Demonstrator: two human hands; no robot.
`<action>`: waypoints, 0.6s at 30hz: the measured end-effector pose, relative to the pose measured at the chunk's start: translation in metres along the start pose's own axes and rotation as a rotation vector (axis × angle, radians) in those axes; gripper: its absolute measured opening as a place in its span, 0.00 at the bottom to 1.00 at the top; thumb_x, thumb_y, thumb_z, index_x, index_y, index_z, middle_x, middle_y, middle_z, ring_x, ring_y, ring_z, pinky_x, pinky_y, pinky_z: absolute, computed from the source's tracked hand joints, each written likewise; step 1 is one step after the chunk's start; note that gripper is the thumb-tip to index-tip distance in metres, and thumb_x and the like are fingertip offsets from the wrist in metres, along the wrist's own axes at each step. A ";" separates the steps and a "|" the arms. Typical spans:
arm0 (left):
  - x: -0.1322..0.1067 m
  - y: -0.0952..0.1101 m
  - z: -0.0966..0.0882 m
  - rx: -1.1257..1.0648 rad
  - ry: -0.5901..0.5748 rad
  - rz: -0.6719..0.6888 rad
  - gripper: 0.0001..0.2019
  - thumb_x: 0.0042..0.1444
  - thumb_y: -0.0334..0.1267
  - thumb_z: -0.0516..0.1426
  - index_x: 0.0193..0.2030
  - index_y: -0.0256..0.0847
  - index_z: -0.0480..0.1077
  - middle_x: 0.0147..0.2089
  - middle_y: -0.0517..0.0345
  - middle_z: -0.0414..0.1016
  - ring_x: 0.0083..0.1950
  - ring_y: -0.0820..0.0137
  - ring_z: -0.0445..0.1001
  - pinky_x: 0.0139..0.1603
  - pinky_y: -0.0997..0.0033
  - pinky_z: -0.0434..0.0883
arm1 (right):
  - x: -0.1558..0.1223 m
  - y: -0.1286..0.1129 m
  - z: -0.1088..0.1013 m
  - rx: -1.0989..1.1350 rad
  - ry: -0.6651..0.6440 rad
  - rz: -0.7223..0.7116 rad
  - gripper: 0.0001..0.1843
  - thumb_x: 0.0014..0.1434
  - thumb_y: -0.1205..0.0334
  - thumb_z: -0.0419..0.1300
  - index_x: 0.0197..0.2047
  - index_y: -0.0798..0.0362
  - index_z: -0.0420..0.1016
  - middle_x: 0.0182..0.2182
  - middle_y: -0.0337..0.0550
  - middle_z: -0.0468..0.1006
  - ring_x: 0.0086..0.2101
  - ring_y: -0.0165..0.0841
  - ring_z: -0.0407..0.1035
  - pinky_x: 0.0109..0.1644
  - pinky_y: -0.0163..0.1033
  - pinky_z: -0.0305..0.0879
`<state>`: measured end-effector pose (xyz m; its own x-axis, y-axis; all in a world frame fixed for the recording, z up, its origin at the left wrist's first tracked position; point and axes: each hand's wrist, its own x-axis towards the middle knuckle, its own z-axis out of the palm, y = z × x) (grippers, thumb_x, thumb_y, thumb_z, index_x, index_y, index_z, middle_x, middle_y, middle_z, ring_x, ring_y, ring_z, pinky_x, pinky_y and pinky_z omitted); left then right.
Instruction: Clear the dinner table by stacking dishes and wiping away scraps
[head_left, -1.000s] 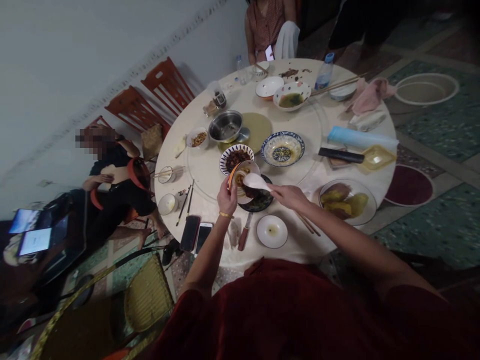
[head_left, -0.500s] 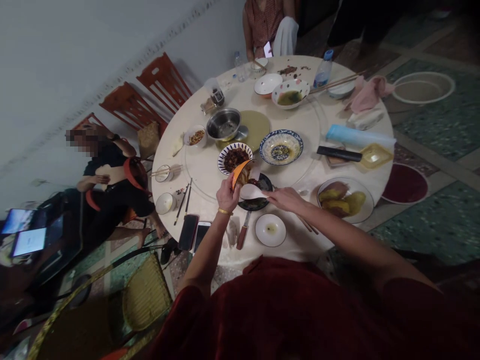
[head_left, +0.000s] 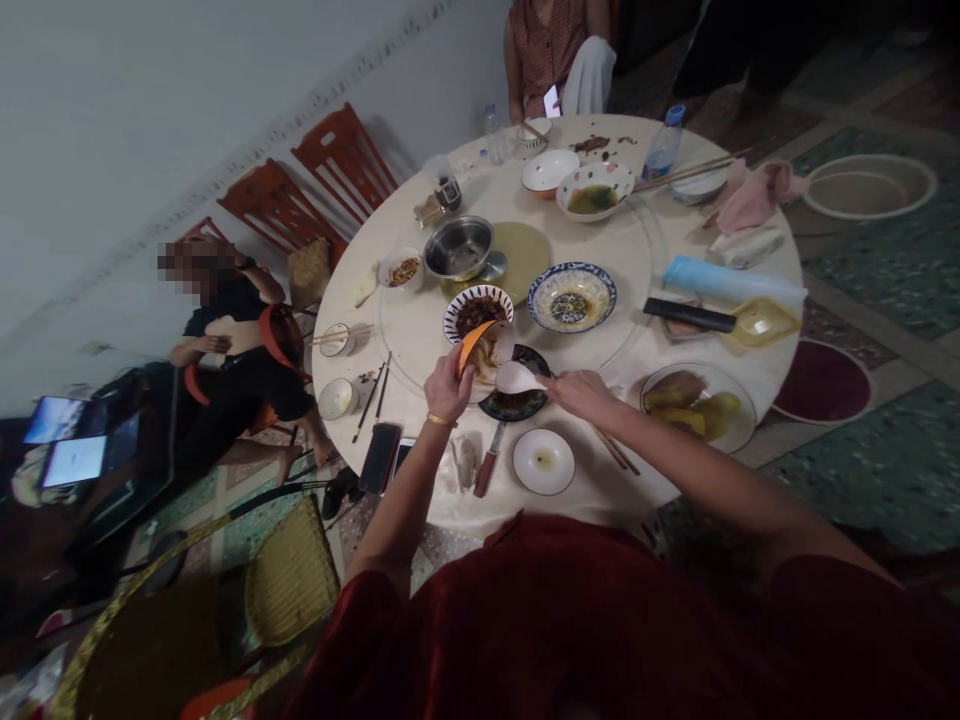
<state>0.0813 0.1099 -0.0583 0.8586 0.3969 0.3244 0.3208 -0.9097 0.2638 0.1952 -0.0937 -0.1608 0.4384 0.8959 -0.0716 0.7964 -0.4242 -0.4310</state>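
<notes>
My left hand [head_left: 448, 384] is closed on the rim of an orange bowl [head_left: 471, 343], which is tilted with food inside it. A white spoon [head_left: 517, 377] is in my right hand [head_left: 581, 393], its head at the mouth of the bowl. Under both lies a dark plate [head_left: 536, 362] with dark food, partly hidden by the spoon and bowl. Just beyond the orange bowl stands a striped bowl [head_left: 459, 325] of dark brown food. A knife with a wooden handle [head_left: 486, 473] and a small white plate [head_left: 544, 482] are nearer to me.
A steel basin [head_left: 459, 248] and a blue-patterned bowl [head_left: 571, 297] stand on the round table [head_left: 405, 420]. To the right are a plate of yellow-brown food [head_left: 697, 405] and a black-handled strainer [head_left: 690, 315]. Two phones [head_left: 380, 458] lie front left. Two people sit at the far side and left.
The orange bowl is tipped over more, with its inside showing wider beside the spoon. The whole view has shifted slightly, so the table sits further right.
</notes>
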 end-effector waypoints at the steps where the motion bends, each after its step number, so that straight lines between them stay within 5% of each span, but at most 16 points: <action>1: 0.000 -0.001 -0.002 -0.007 0.004 -0.008 0.25 0.58 0.51 0.56 0.59 0.42 0.67 0.47 0.48 0.72 0.46 0.63 0.71 0.46 0.71 0.66 | -0.003 0.002 0.000 -0.007 -0.002 0.000 0.24 0.67 0.58 0.42 0.63 0.46 0.62 0.39 0.53 0.79 0.40 0.41 0.75 0.39 0.39 0.63; 11: 0.000 -0.005 -0.007 -0.031 0.047 0.007 0.24 0.57 0.48 0.56 0.58 0.39 0.68 0.48 0.49 0.74 0.38 0.69 0.71 0.44 0.72 0.67 | -0.005 -0.003 0.002 0.014 0.030 0.083 0.24 0.67 0.57 0.42 0.65 0.44 0.60 0.40 0.53 0.78 0.38 0.40 0.75 0.37 0.38 0.64; 14: 0.001 -0.027 -0.014 -0.066 0.110 -0.087 0.25 0.59 0.49 0.53 0.59 0.37 0.67 0.45 0.51 0.75 0.35 0.72 0.71 0.42 0.72 0.68 | -0.016 0.007 0.013 0.125 0.028 0.078 0.24 0.66 0.57 0.46 0.63 0.43 0.64 0.41 0.51 0.80 0.40 0.41 0.75 0.40 0.39 0.65; 18: 0.001 -0.072 -0.015 -0.381 0.366 -0.391 0.25 0.59 0.53 0.51 0.53 0.34 0.69 0.43 0.49 0.74 0.41 0.69 0.72 0.42 0.72 0.70 | -0.022 0.009 0.037 0.610 0.096 0.091 0.24 0.63 0.53 0.51 0.60 0.46 0.69 0.44 0.45 0.80 0.38 0.36 0.74 0.41 0.36 0.64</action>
<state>0.0529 0.1778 -0.0632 0.4948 0.7664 0.4097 0.3598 -0.6098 0.7062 0.1771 -0.1128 -0.1960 0.5513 0.8319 -0.0632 0.3849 -0.3208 -0.8654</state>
